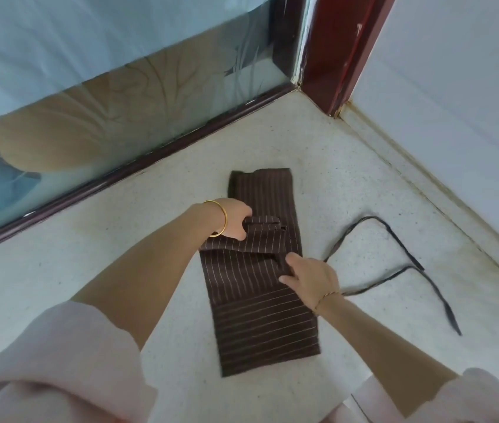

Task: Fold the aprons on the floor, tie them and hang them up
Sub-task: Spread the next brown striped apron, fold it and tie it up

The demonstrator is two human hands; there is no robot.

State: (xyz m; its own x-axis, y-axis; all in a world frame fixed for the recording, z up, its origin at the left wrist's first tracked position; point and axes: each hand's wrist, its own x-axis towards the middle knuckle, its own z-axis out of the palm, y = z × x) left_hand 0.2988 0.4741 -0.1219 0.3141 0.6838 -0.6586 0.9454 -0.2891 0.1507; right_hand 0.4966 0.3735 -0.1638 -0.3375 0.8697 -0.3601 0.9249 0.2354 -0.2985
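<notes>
Floor (120, 285) by glass door (120, 117). 1 brown striped apron (260, 315) lay flat under both hands, already folded into a long narrow strip.

- Left hand (236, 222), gold bangle (222, 219) at wrist: fingers and thumb curled round a folded band of cloth at the strip's near-left edge, raised slightly off the layer below.
- Right hand (309, 274): fingertips and thumb closed in a pinch on a dark tie just ahead of the knuckles, where it crossed the cloth.
- 2 tie straps (452, 322) trailed loose on the floor, out past the right wrist, looped and apart from the strip.

Handling, my judgement: thin woven cloth, light, limp, no stiffness; folds will slump or slide open if let go. Not fragile, not slippery on this floor. Best hold looked like the folded edges, several layers pinched together, with 1 hand pinning the stack. Straps were narrow and floppy; take them near their root for control, then gather the slack.
</notes>
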